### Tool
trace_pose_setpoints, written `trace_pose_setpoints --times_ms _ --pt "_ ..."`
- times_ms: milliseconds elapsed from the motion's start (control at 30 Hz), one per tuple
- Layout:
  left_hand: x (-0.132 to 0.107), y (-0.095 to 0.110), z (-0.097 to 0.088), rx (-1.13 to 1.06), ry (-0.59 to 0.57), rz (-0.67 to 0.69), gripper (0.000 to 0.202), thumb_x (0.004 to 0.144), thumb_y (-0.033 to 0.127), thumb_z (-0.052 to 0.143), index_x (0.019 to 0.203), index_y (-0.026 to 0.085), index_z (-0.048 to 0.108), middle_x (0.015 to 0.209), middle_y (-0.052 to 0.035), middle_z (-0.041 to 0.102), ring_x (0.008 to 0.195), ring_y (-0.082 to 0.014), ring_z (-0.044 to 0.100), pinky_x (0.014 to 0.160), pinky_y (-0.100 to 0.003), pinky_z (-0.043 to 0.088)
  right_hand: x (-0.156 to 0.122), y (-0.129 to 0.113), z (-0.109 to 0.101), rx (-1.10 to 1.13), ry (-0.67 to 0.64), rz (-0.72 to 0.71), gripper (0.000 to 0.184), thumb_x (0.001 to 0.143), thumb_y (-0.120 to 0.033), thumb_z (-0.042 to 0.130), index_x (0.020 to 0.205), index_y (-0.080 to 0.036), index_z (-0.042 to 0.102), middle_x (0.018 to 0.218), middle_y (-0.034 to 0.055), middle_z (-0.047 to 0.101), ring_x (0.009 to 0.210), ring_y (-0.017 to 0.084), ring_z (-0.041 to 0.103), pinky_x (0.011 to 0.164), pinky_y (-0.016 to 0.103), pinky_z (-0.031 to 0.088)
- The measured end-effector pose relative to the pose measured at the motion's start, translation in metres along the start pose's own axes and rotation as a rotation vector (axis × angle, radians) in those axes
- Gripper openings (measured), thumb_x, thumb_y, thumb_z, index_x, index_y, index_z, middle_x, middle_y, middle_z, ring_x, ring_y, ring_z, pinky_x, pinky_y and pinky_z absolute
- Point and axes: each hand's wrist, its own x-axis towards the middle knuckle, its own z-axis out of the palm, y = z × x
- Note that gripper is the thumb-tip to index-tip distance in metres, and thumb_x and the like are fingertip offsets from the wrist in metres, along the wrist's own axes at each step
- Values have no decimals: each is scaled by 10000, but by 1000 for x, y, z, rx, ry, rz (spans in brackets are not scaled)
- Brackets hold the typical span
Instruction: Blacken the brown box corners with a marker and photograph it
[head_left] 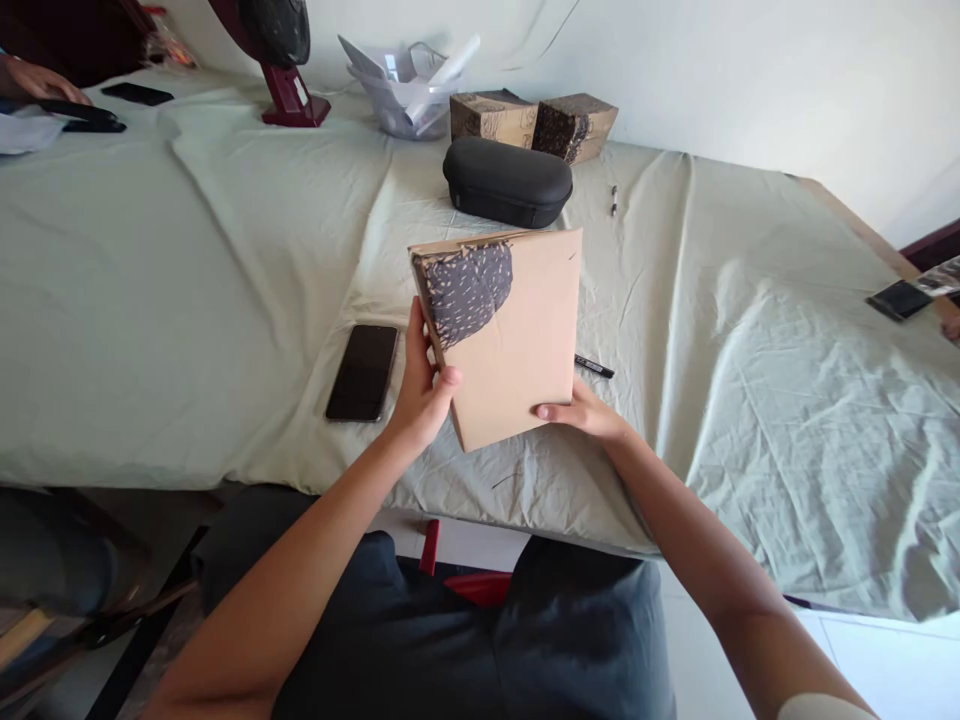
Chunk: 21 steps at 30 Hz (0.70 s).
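A book wrapped in tan paper (517, 340), with a dark speckled patch at its upper left corner, is held tilted above the table's near edge. My left hand (420, 385) grips its left spine edge, thumb on the cover. My right hand (581, 410) holds the lower right corner, fingers curled under it. A black marker (596, 367) lies on the cloth just behind the right hand, partly hidden by the book.
A black phone (363, 371) lies left of the book on the pale green cloth (187, 300). Behind are a black case (507, 181), two wrapped boxes (532, 122), a bowl of papers (409, 90) and a fan base (294, 105). Another person's hand (37, 82) rests far left.
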Motion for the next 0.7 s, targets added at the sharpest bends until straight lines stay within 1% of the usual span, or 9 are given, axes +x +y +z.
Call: trace_pose_setpoints --times_ms 67,100,200,267,333,467,533,600,700 --pt "7 2 -14 219 -91 -119 930 1010 868 206 1708 274 362 1669 -203 520 1479 -411 568 1239 -611 448 1 8 2 103 106 16 1049 740 -662 911 1614 -246 508 1491 137 694 1470 418 586 1236 589 500" --pt "12 3 -23 416 -112 -210 892 1031 822 222 1696 254 399 1668 -217 517 1522 -445 513 1258 -663 398 2 12 1 145 154 10 1022 746 -668 897 1599 -248 523 1464 132 712 1462 413 596 1236 589 501" --pt "25 5 -49 1020 -105 -613 910 975 704 571 1684 153 420 1704 -316 403 1566 -578 361 1187 -795 385 3 22 -2 204 229 -8 956 768 -691 854 1564 -253 557 1418 126 741 1467 397 599 1241 575 499" --pt "33 5 -61 1155 -108 -828 985 906 657 708 1667 102 420 1640 -376 427 1510 -596 424 1114 -759 484 3 27 -4 194 239 -4 956 755 -713 848 1546 -251 572 1411 128 745 1468 400 598 1245 580 494" --pt "41 3 -70 1144 -113 -921 1001 857 656 774 1620 88 462 1558 -377 511 1443 -566 526 1088 -683 544 3 28 -4 178 233 -1 956 749 -704 857 1542 -252 573 1414 128 744 1470 404 595 1250 593 484" --pt "52 -5 -88 1063 -57 -969 968 777 591 865 1484 8 551 1427 -355 651 1351 -528 641 1119 -606 556 1 24 -3 164 209 -17 953 753 -616 891 1566 -258 545 1440 125 732 1502 407 566 1260 607 469" --pt "52 -6 -97 980 15 -932 894 766 512 881 1439 9 576 1382 -335 691 1333 -516 663 1112 -592 570 1 20 -1 143 201 -24 978 739 -575 916 1580 -264 525 1461 119 721 1547 400 522 1291 597 440" --pt "48 -2 -103 860 111 -811 807 751 443 889 1407 70 601 1362 -285 715 1324 -496 677 1101 -590 585 1 17 0 118 188 -29 1019 718 -543 942 1596 -277 497 1493 111 701 1576 391 491 1311 580 424" --pt "43 5 -100 560 269 -484 673 749 395 873 1341 189 626 1315 -165 740 1266 -411 716 1093 -557 605 2 16 0 96 171 -34 1045 721 -537 945 1613 -288 462 1541 109 666 1584 389 484 1310 574 431"
